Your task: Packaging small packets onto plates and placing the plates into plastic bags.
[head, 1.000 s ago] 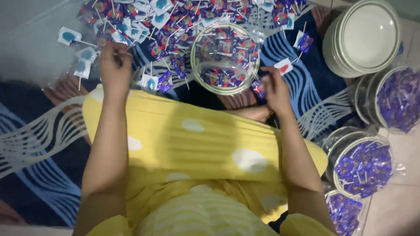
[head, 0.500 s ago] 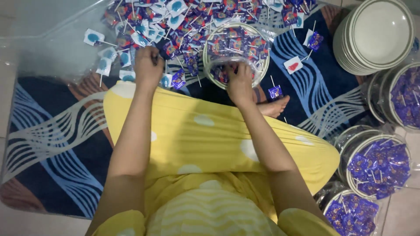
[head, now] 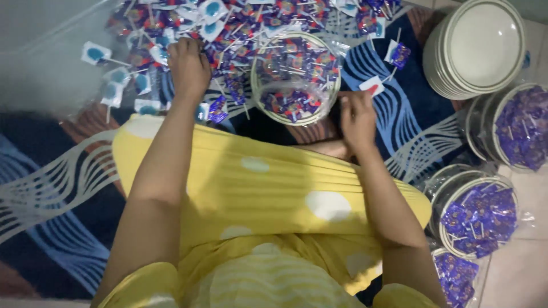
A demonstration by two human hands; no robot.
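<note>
At the upper left of the frame, the left hand [head: 188, 67] rests knuckles-up on the heap of wrapped lollipops [head: 228, 28], fingers curled into the wrappers; whether they grip one I cannot tell. Right of centre, the right hand [head: 357, 117] has its fingers bent just beside the rim of the clear round tub [head: 260, 102], which is partly filled with lollipops; any hold is hidden. A stack of lids [head: 476, 48] sits upper right, with filled tubs [head: 476, 214] beneath it, all about a blue patterned mat [head: 51, 188].

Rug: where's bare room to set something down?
Free: the rug left of the yellow skirt, and the strip between right hand and filled tubs. Crowded: the lollipop pile around the open tub and left hand.
</note>
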